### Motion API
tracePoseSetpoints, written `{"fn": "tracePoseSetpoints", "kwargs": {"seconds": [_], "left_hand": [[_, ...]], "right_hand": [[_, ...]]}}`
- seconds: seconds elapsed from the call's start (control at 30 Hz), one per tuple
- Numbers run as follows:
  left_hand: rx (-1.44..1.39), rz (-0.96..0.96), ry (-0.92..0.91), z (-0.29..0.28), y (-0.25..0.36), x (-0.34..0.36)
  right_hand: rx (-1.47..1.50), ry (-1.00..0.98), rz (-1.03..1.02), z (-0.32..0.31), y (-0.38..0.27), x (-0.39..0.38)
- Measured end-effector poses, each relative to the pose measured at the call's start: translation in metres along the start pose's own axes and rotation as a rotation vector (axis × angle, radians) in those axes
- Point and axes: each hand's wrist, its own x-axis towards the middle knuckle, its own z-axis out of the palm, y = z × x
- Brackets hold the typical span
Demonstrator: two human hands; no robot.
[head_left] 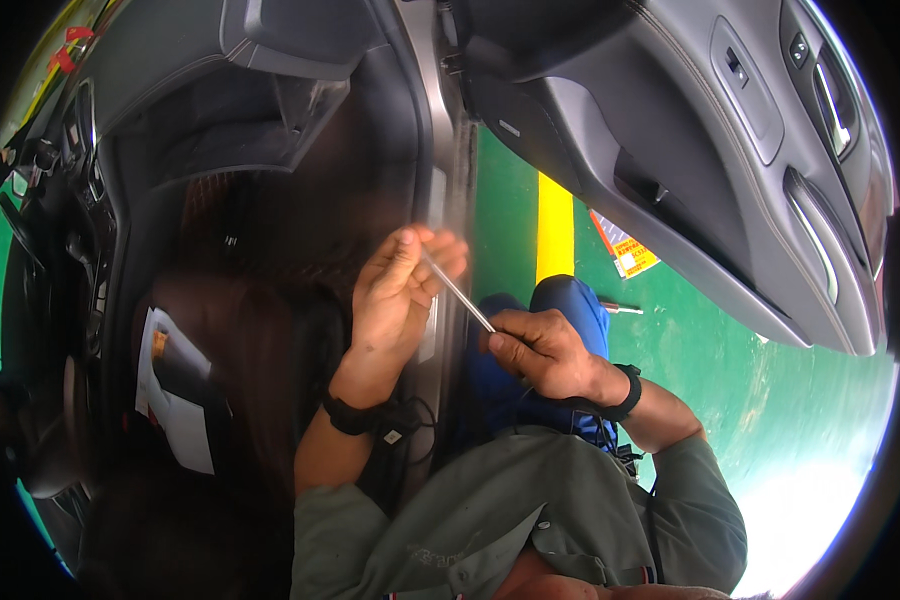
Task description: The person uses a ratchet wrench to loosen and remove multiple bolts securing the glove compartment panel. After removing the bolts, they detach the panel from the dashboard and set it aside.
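My right hand grips a slim silver metal rod, its fingers closed round the lower end. The rod slants up and left to my left hand, whose thumb is at the upper end; its fingertips are blurred by motion, so I cannot tell whether they hold it. Both hands are over the car's door sill, between the dark footwell and the open door.
The grey open door spans the upper right. Below it are green floor, a yellow stripe, a printed orange-and-white item and a metal tool. White papers lie on the seat at left.
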Motion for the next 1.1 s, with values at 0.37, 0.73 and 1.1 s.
{"fn": "tracePoseSetpoints", "kwargs": {"seconds": [0.37,0.73,1.1], "left_hand": [[0.2,0.253,0.134,0.009,0.007,0.013],[0.227,0.077,0.002,-0.009,0.052,0.052],[0.334,0.03,-0.343,-0.062,0.073,0.075]], "right_hand": [[-0.345,0.223,-0.238,0.027,-0.004,0.028],[-0.224,0.237,-0.076,0.033,-0.008,0.076],[0.191,0.241,-0.142,0.019,-0.065,0.193]]}}
